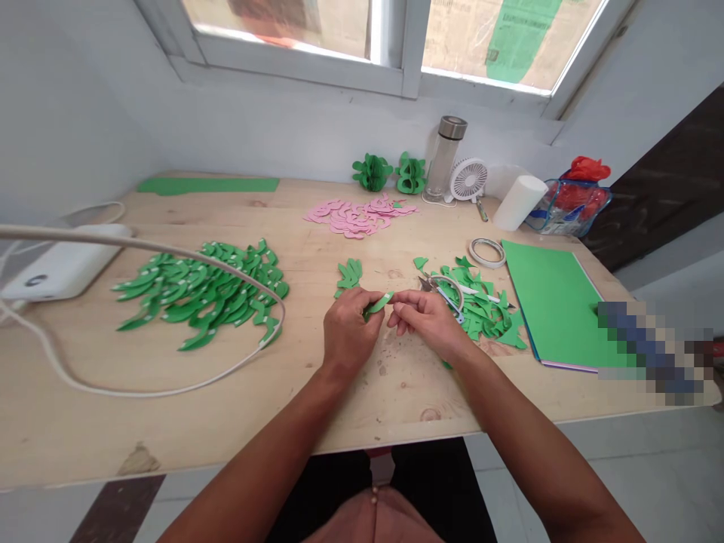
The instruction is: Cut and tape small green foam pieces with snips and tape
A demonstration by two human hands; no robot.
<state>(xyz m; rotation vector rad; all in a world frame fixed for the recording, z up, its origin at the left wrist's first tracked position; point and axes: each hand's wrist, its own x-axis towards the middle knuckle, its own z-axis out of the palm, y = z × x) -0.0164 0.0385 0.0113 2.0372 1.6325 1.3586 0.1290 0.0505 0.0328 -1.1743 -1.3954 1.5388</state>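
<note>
My left hand point(351, 329) is closed on a narrow green paper piece point(380, 303), pinched between thumb and fingers, with a whitish patch near its tip. Thumb and index finger of my right hand point(419, 317) come together at that tip; whether they grip it or a small bit of something is too small to tell. Just beyond my left hand lies a small group of green paper pieces point(351, 271). Green scraps point(489, 313) with scissors point(452, 302) among them are beside my right hand. A large pile of curved green pieces point(209, 290) with whitish patches lies to the left.
A white cable point(170, 394) loops across the left side from a white box point(68, 264). Pink paper pieces point(354, 217), a glass bottle point(444, 158), a small fan point(468, 179) and a tape roll point(487, 253) stand or lie farther back. Green sheets point(559, 309) are at right.
</note>
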